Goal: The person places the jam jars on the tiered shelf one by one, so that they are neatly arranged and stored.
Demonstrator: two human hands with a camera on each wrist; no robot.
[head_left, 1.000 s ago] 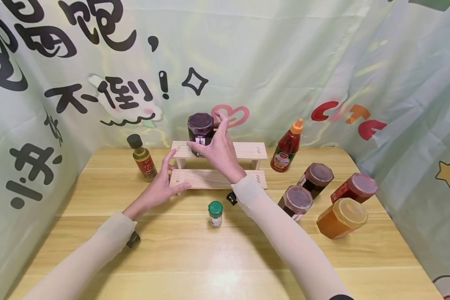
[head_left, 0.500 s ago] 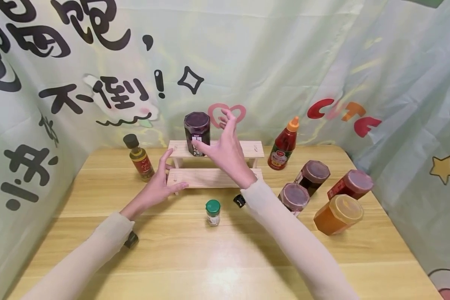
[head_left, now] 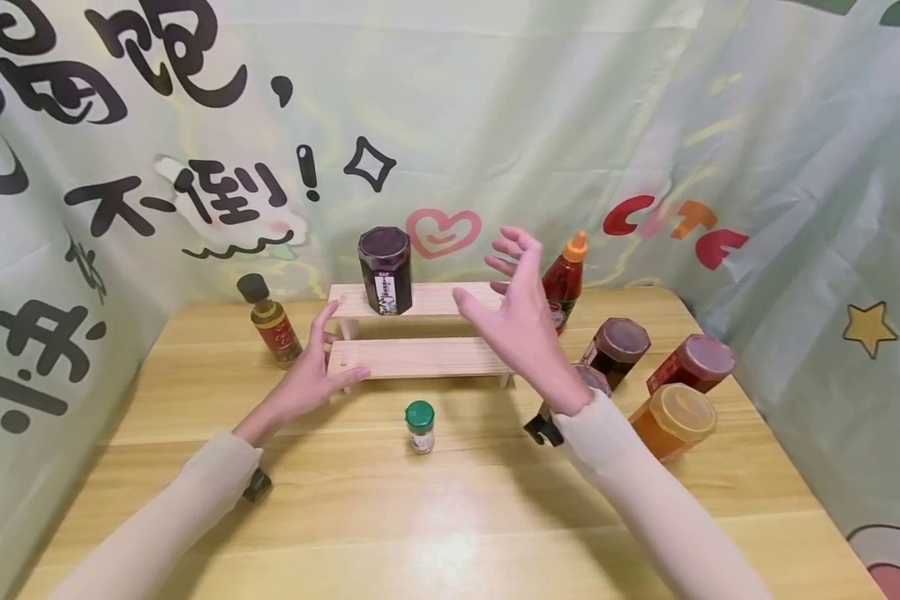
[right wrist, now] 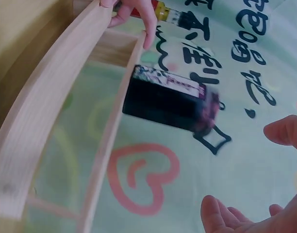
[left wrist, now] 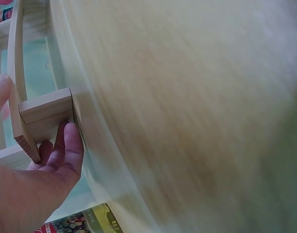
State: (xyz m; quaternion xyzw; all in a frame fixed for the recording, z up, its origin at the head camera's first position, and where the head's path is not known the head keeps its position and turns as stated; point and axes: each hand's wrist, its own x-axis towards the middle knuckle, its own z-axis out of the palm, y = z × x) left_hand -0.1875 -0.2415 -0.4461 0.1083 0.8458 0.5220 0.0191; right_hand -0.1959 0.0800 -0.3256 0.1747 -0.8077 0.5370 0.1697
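Observation:
A dark purple-lidded jam jar stands upright on the upper board of a two-tier wooden rack, toward its left end. My left hand grips the left end of the rack's lower board, thumb on top. In the left wrist view, the fingers curl beneath the board beside its leg. My right hand holds nothing, its fingers spread in the air over the rack's right end. In the right wrist view, the jar appears sideways, apart from the right fingertips.
An oil bottle stands left of the rack, a red sauce bottle behind my right hand. A green-capped shaker sits in front. At right are a dark jar, a red jar, an amber jar and another partly hidden one.
My right hand has let go of the jam jar and moved right, away from it. The jar stays on the upper board. My left hand keeps its grip on the rack.

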